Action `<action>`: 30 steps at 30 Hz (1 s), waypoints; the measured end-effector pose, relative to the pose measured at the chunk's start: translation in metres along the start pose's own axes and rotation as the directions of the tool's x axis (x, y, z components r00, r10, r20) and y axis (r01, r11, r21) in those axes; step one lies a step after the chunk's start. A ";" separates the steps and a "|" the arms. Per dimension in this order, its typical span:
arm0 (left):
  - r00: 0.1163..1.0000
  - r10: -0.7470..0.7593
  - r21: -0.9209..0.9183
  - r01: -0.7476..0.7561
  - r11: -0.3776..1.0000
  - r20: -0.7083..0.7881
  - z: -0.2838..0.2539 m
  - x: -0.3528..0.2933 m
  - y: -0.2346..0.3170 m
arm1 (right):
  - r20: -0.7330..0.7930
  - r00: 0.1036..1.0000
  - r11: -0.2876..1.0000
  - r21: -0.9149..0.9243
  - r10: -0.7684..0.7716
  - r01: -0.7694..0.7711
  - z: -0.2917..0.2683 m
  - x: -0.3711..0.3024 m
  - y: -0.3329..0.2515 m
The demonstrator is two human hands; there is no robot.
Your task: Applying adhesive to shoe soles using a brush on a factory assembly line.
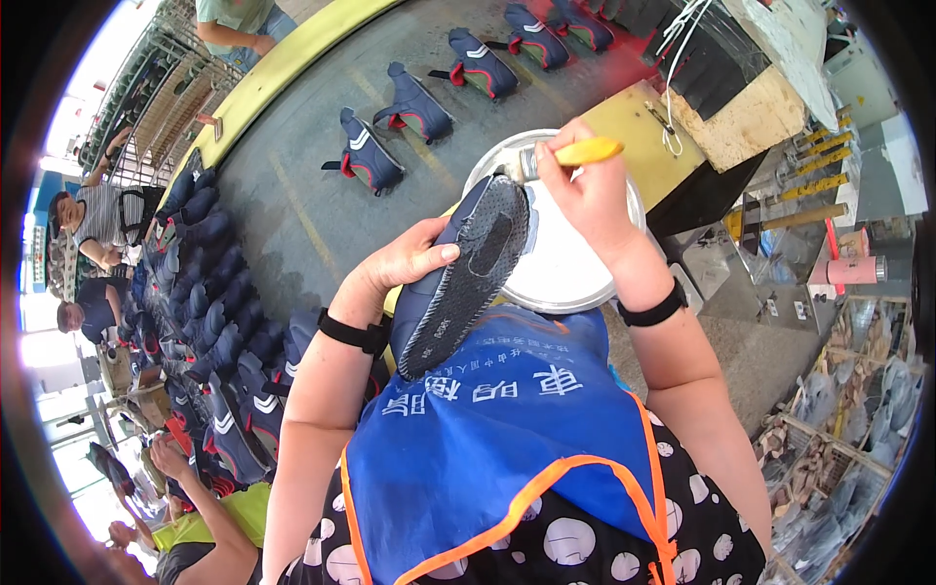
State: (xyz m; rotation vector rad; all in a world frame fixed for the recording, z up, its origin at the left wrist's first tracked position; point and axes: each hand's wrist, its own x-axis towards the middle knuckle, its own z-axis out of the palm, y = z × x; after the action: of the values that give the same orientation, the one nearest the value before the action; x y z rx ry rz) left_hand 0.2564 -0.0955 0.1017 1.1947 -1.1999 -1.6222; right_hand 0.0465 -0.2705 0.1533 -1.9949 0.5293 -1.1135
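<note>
My left hand (405,261) is closed round a dark navy shoe upper (466,278), its stitched black underside turned up and its toe tilted away from me. In my right hand (592,190) is a glue brush (585,152) with a yellow handle. The brush's pale bristles touch or nearly touch the rim of the underside at the far end. Beneath both hands stands a round metal-rimmed basin (614,283) of white liquid, partly hidden by the shoe upper and my right hand.
Several navy shoe uppers with red linings (414,105) ride on the grey conveyor belt (302,185) ahead. A heap of more uppers (210,283) lies to the left, where other people (112,219) sit and stand. Tools and a pink cylinder (850,270) are at the right.
</note>
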 end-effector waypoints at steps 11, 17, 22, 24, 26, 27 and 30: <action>0.965 -0.036 0.117 0.068 0.991 -0.261 0.003 -0.025 0.031 | -0.168 0.986 0.993 0.116 -0.017 0.037 0.012 0.006 -0.021; 0.898 0.073 0.678 0.271 0.683 -0.433 0.007 -0.047 0.073 | 0.217 0.961 0.980 -0.063 -0.169 0.187 -0.006 0.035 -0.033; 0.888 0.333 0.850 0.110 0.515 -0.317 0.005 -0.057 0.076 | 0.648 0.757 0.996 -0.081 0.077 -0.032 0.007 0.048 -0.044; 0.867 0.389 0.866 0.091 0.491 -0.311 0.006 -0.061 0.073 | 0.711 0.703 0.996 -0.076 0.029 0.035 0.011 0.048 -0.045; 0.869 0.367 0.840 0.097 0.534 -0.333 0.008 -0.067 0.069 | 0.721 0.689 0.986 -0.155 0.072 0.059 0.012 0.043 -0.055; 0.865 0.368 0.838 0.103 0.536 -0.342 0.008 -0.068 0.068 | 0.727 0.683 0.987 -0.150 0.067 0.064 0.013 0.041 -0.057; 0.861 0.379 0.854 0.112 0.508 -0.339 0.011 -0.071 0.064 | 0.758 0.624 0.950 -0.019 -0.190 0.312 0.016 0.033 -0.063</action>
State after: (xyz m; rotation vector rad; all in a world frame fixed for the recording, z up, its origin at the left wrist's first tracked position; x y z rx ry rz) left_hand 0.2675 -0.0429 0.1809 1.9005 -1.7439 -0.4063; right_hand 0.0768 -0.2470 0.2151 -2.4824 -0.1303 -0.2905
